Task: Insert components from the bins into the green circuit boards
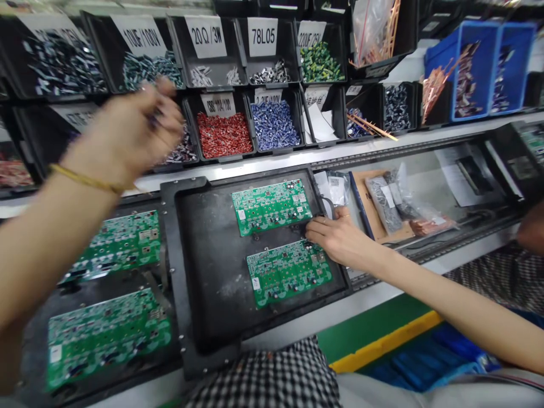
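My left hand (136, 127) is raised in front of the parts bins, above the left-hand boards. It is blurred, its fingers curled together around something small and dark that I cannot make out. My right hand (338, 235) is at the right side of a black tray (208, 272), fingers pinched close to the upper right corner of the lower green circuit board (289, 269). What sits in that pinch is hidden. Just behind it lies the upper green circuit board (272, 205), in the same tray.
Another tray at left holds two more circuit boards (108, 334). Behind stand black bins of red components (225, 135), blue components (276, 124) and green capacitors (322, 62). Blue bins (476, 73) stand far right. Bagged parts (385, 201) lie on the line. Another person's arm shows at the right edge.
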### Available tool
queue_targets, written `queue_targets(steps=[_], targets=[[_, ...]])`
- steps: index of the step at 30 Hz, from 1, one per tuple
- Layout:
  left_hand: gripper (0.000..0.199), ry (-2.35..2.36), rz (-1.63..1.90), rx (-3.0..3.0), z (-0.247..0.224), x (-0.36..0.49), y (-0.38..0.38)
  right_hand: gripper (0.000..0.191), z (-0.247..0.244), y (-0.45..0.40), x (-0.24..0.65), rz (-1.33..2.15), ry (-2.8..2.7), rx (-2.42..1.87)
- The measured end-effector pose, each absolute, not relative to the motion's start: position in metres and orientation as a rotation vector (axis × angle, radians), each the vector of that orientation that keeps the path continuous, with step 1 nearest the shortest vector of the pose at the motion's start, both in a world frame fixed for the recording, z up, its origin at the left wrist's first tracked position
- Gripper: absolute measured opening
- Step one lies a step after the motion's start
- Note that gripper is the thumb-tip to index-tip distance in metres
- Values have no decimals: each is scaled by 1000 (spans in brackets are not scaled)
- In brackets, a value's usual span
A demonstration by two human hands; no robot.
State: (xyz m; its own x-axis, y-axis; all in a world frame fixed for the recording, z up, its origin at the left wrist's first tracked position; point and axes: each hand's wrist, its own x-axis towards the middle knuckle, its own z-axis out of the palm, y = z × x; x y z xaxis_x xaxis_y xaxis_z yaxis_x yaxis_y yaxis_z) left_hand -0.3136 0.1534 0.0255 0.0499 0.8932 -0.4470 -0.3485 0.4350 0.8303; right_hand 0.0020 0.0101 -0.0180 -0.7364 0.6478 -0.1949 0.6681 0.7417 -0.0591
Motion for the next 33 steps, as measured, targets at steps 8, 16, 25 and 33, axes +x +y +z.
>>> queue_targets(steps=[8,16,25,33], targets=[[30,951,569,437,-24,-223,0,19,2,10,-34,-758,2871,1632],[35,942,695,530,-18,-215,-4,20,2,-1,-56,-477,3016,1655],[20,961,606,434,-19,-227,14,16,-23,76,-22,-84,2711,1771],[14,942,621,362,-22,-231,17,15,-40,92,-12,-165,2760,1695]])
